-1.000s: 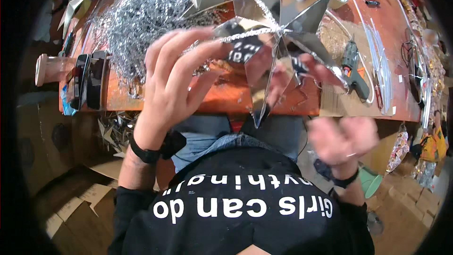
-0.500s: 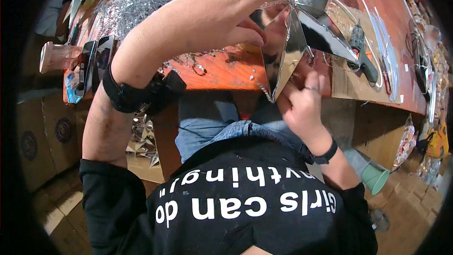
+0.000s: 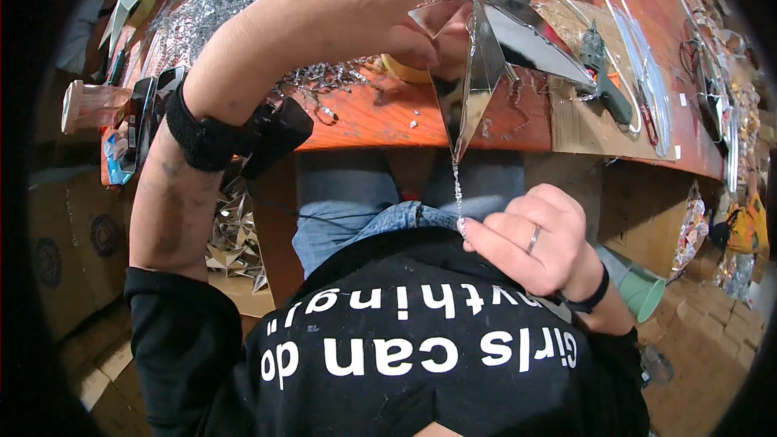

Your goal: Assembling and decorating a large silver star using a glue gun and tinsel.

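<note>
A mirror-faced silver star (image 3: pixel 483 53) is being observed in front of the person, over the near part of the orange-red table (image 3: pixel 360 125), with one long point being directed toward the person's lap. The left hand (image 3: pixel 388 0) is being held at the star's upper left side, its fingers being stretched out toward the top of the view and its thumb being bent near a mirrored facet. Its fingertips are being partly cut off by the picture edge; whether the star is being gripped by them cannot be told.

A thin silver tinsel strand (image 3: pixel 458 186) is being held in a nearly straight line below the star's lower tip. Its lower end is being pinched between thumb and forefinger by the right hand (image 3: pixel 538 239), the other fingers being curled in. A ring (image 3: pixel 533 239) is being worn on that hand.

On the table's right side, a glue gun (image 3: pixel 613 99) is being supported on a cardboard sheet (image 3: pixel 579 133), with long translucent rods (image 3: pixel 660 109) being noted just beside it. A yellow ring-shaped roll (image 3: pixel 405 71) is being partly covered by the left hand. Farther left, loose silver tinsel (image 3: pixel 214 12) is being seen in a heap.
</note>
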The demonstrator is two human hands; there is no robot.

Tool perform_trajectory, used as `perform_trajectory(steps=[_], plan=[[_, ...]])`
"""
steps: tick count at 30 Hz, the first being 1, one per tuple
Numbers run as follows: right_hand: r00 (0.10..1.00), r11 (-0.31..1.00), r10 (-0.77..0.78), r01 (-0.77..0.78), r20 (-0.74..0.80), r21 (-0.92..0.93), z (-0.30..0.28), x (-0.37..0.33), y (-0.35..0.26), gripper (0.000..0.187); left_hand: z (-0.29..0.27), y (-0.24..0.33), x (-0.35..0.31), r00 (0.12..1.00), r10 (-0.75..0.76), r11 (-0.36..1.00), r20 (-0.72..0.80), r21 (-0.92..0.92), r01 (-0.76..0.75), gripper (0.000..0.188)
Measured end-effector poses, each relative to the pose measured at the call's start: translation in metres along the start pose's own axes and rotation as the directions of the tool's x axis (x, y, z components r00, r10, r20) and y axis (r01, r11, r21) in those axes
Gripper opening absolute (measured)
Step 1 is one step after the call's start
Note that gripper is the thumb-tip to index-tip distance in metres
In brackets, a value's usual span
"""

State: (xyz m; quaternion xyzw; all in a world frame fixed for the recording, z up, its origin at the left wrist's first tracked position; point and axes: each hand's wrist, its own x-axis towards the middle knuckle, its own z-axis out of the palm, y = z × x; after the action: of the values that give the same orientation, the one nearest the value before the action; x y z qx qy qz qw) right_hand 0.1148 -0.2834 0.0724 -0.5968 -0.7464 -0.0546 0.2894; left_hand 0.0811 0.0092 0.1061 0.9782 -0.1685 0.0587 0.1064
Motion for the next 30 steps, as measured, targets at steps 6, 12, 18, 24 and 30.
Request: perform_trajectory(steps=[6, 12, 18, 24, 30], plan=[[0.967, 0.988, 0.106, -0.128, 0.232, 0.082, -0.039, 0.033, -0.008, 0.02, -0.005, 0.004, 0.003, 0.999, 0.027, 0.999, -0.026, -0.022, -0.028, 0.098], [0.796, 0.721, 0.53, -0.604, 0.292, 0.339, -0.066, 0.075, -0.011, 0.019, 0.004, 0.001, 0.001, 1.0, -0.019, 1.0, -0.01, 0.017, 0.019, 0.099], [0.406, -0.134, 0.467, -0.846, 0.785, 0.516, -0.083, 0.101, 0.022, 0.02, -0.001, 0.001, -0.002, 0.997, 0.03, 0.999, -0.064, -0.024, -0.032, 0.101], [0.455, 0.118, 0.483, -0.881, 0.748, 0.459, -0.075, 0.113, 0.05, 0.015, -0.007, 0.005, 0.0, 1.0, 0.018, 1.0, 0.009, -0.014, -0.018, 0.106], [0.529, 0.149, 0.511, -0.831, 0.677, 0.536, -0.072, 0.118, 0.062, 0.014, 0.002, 0.0, 0.005, 0.997, 0.047, 0.999, -0.065, -0.003, -0.047, 0.11]])
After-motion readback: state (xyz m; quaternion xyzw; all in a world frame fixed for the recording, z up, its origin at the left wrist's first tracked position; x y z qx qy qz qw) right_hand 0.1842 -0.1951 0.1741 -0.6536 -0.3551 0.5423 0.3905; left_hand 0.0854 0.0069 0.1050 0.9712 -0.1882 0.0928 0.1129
